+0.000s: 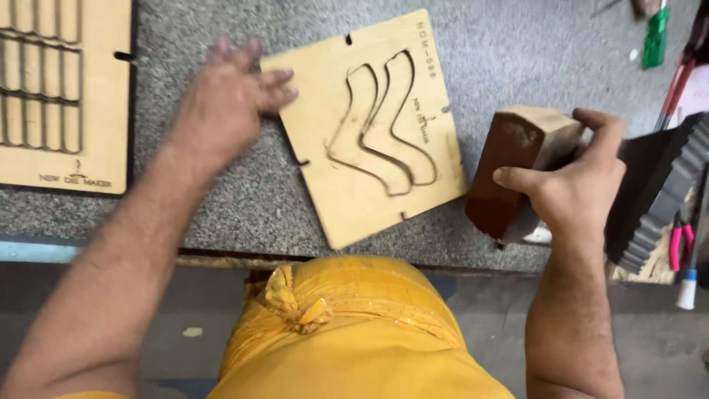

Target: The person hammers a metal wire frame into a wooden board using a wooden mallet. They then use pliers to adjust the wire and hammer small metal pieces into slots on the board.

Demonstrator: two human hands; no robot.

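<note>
The grey stone worktop (221,214) carries a plywood die board (347,199), tilted, its lower corner near the front edge with open surface on both sides. The left hand (225,111) is laid flat, fingers extended, on the board's left edge. A wooden block (509,170) is gripped by the right hand (572,185), just beside the board's right edge.

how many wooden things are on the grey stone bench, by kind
Flat pale plywood boards with cut slots: 2, the boot-shaped one under the left hand and the grid-patterned one at far left.
Dark brown wooden block, gripped in the right hand: 1.
Total: 3
</note>
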